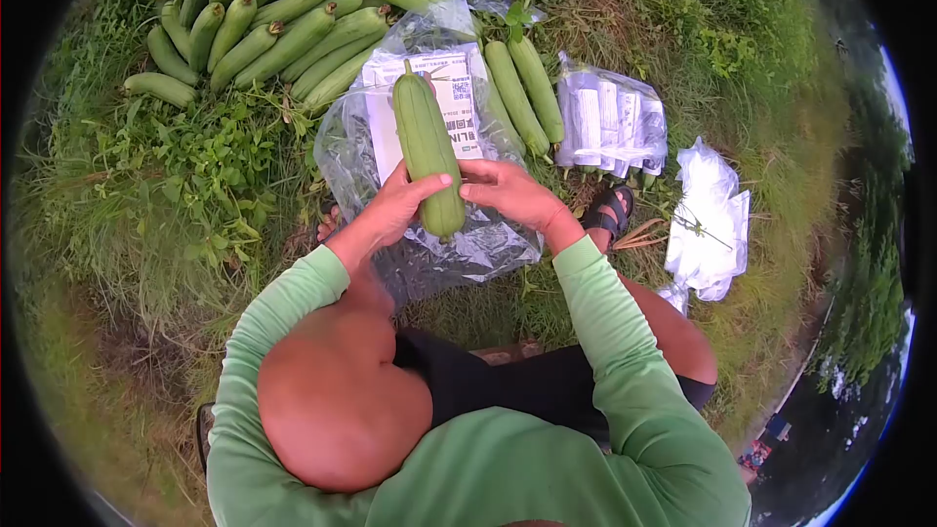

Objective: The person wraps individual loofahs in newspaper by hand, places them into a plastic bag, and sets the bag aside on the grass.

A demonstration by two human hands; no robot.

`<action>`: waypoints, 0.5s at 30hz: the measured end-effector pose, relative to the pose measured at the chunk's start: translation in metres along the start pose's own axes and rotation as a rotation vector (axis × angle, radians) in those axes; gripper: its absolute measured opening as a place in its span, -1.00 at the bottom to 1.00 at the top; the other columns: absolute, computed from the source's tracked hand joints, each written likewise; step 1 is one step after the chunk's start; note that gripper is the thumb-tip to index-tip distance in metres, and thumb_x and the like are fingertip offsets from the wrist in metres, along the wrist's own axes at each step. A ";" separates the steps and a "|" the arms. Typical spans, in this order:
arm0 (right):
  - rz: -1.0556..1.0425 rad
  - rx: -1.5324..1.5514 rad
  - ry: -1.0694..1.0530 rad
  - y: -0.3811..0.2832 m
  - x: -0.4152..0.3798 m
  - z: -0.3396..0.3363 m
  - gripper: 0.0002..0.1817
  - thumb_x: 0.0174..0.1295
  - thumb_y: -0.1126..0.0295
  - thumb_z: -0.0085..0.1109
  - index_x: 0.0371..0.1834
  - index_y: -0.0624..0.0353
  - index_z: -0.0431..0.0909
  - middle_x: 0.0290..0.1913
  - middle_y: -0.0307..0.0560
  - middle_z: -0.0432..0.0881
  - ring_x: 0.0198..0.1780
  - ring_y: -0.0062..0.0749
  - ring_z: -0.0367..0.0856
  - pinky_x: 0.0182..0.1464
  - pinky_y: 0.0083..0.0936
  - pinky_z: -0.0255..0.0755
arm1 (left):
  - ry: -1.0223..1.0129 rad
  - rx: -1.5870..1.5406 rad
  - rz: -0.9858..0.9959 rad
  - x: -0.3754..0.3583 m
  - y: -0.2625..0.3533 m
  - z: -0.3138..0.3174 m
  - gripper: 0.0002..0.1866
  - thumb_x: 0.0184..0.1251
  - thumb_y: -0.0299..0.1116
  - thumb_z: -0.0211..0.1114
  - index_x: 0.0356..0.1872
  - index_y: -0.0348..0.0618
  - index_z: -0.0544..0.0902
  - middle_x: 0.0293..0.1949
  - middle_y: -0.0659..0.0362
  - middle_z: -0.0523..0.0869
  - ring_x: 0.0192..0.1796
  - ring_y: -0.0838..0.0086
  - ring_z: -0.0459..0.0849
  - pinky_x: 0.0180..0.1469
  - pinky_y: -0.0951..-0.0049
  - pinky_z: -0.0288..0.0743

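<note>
2 hands meet on 1 green gourd (pixel 427 151), held over a clear plastic bag (pixel 488 244). Far left, a gourd pile (pixel 283 24) runs past the frame's top edge. Our left hand (pixel 390 210) wraps the gourd's near end, thumb across it; its fingers stay hidden behind. Our right hand (pixel 512 193) touches the same end, fingers together. Right, label packets (pixel 613 122) are too blurred to read.

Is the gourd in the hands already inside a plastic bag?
No: the gourd is bare, gripped by the left hand and right hand above an open clear bag.
</note>
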State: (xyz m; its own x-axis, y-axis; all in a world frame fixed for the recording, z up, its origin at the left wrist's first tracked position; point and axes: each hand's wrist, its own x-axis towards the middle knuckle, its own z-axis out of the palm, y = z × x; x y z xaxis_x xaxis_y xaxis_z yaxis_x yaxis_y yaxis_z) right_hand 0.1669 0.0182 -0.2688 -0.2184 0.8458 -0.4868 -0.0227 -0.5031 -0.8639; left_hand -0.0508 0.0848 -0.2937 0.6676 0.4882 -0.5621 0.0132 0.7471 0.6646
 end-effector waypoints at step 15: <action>-0.551 -1.572 0.087 0.076 0.051 -0.001 -0.86 0.25 0.38 0.16 -0.20 0.03 0.69 -0.16 -0.23 0.61 -0.06 -0.23 0.61 -0.02 -0.19 0.45 | 0.171 1.010 0.153 0.073 0.027 -0.066 -0.07 0.03 -0.10 0.60 0.41 -0.28 0.39 0.21 -0.16 0.62 0.24 0.03 0.66 0.28 0.21 0.53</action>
State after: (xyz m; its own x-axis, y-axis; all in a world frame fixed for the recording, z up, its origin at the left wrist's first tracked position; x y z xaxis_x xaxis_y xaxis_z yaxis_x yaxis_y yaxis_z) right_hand 0.1554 0.0231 -0.3598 -0.4654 0.8831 -0.0591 0.8756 0.4497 -0.1763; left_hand -0.0512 0.1701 -0.3494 0.6013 0.6621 -0.4472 0.6084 -0.0166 0.7935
